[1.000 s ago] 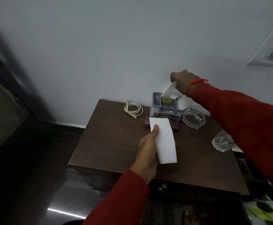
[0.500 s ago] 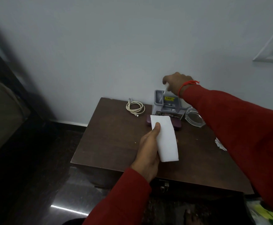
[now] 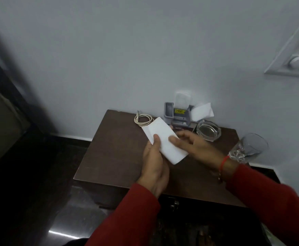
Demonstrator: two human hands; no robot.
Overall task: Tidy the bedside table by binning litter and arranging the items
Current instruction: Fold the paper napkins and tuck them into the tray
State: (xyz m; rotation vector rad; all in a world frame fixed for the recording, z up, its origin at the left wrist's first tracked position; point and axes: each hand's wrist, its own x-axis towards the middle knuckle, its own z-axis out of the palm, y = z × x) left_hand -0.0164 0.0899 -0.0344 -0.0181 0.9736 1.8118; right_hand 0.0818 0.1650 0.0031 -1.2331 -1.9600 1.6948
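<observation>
1. Pale matte wall backs a dark wooden desk (image 3: 109,157), its near right corner hidden by a red sleeve.
2. One folded white paper (image 3: 164,139) hangs above the desk: left hand (image 3: 154,167) grip pinches it; right hand (image 3: 193,146) fingers, straight and blurred, touch it.
3. One coiled cable (image 3: 143,119), one grey plastic holder (image 3: 178,112), one glass ashtray (image 3: 208,130), one faceted tumbler (image 3: 248,148).
</observation>
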